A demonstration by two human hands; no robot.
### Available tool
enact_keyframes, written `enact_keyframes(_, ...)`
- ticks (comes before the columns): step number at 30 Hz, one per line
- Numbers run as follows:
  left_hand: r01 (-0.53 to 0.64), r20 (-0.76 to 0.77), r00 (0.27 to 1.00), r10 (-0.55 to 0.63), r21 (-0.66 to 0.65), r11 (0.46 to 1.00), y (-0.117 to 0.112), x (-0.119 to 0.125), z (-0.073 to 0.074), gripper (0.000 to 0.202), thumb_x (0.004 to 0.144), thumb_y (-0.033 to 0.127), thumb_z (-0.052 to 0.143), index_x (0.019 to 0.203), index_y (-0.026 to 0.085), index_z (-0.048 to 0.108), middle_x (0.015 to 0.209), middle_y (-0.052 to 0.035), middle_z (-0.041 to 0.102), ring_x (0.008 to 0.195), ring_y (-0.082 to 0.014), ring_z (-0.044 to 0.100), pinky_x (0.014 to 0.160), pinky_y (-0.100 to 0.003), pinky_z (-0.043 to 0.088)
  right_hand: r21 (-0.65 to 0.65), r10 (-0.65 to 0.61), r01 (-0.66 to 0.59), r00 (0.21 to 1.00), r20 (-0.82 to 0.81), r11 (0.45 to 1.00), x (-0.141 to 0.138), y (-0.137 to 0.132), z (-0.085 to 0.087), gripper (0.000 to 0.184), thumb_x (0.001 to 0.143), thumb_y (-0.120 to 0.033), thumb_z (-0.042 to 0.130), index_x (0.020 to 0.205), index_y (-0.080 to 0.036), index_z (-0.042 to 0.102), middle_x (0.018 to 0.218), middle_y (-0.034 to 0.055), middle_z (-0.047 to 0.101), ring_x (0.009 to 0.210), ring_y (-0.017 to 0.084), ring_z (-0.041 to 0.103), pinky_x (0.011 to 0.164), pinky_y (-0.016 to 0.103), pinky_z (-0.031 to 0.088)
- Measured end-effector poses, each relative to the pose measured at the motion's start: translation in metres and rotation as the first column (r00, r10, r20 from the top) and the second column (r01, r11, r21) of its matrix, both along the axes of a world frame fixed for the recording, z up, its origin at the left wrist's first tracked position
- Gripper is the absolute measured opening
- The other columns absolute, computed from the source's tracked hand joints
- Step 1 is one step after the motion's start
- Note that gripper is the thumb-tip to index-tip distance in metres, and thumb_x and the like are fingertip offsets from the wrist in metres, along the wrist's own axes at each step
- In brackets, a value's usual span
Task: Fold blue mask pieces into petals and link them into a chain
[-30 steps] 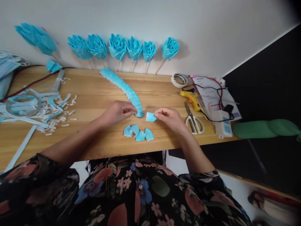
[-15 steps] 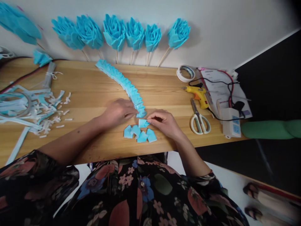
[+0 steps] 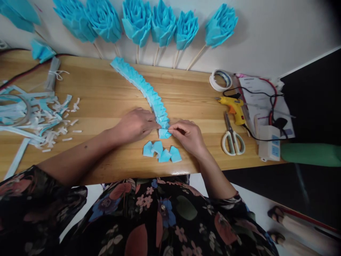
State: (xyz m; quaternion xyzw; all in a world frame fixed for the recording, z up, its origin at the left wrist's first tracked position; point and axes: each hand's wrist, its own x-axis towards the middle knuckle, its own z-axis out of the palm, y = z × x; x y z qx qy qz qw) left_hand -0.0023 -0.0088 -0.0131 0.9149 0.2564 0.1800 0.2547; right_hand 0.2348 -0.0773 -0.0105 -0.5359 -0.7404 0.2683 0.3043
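A long curved strip of overlapping folded blue pieces lies on the wooden table, and its near end sits between my hands. My left hand is closed at the left edge of that end, its fingertips pressed on it. From the right, my right hand pinches the corner of a single folded blue piece, which touches or overlaps the strip's last fold. Several loose folded blue pieces lie just below, towards my body. Thumb and finger hide the pinched corner.
Blue flowers on sticks lean on the wall. White tape, a yellow glue gun, scissors and a white power block are at right. Paper scraps cover the left side. Another person's feet show at lower right.
My right hand has brought the single blue piece up against the strip's near end. My left fingertips now press at that end. The view has shifted slightly.
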Motion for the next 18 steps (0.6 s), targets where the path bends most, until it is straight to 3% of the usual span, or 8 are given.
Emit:
enact_keyframes(13, -0.015, 0.183, 0.983, 0.021, -0.035, 0.999, -0.0029, -0.0013, 0.0087, 0.025, 0.09, 0.016, 0.051, 0.097, 0.022, 0.074, 0.089, -0.0041, 0.074, 0.08, -0.016, 0.065, 0.077, -0.028, 0.043, 0.046, -0.016, 0.011, 0.995, 0.095, 0.999, -0.0029, 0.0018, -0.0025, 0.011, 0.09, -0.025, 0.065, 0.08, -0.024, 0.07, 0.085, -0.002, 0.075, 0.082, 0.016, 0.066, 0.077, 0.032, 0.042)
enact_keyframes(18, 0.063, 0.091, 0.993, -0.076, 0.143, 0.988, -0.0041, -0.002, 0.0042, 0.027, 0.089, 0.013, 0.052, 0.099, 0.024, 0.074, 0.091, -0.0023, 0.075, 0.081, -0.0163, 0.066, 0.076, -0.031, 0.041, 0.051, -0.019, 0.014, 0.995, 0.101, 0.999, -0.0032, 0.0017, -0.0024, 0.012, 0.089, -0.024, 0.065, 0.079, -0.023, 0.07, 0.083, -0.0018, 0.074, 0.08, 0.016, 0.065, 0.075, 0.032, 0.041)
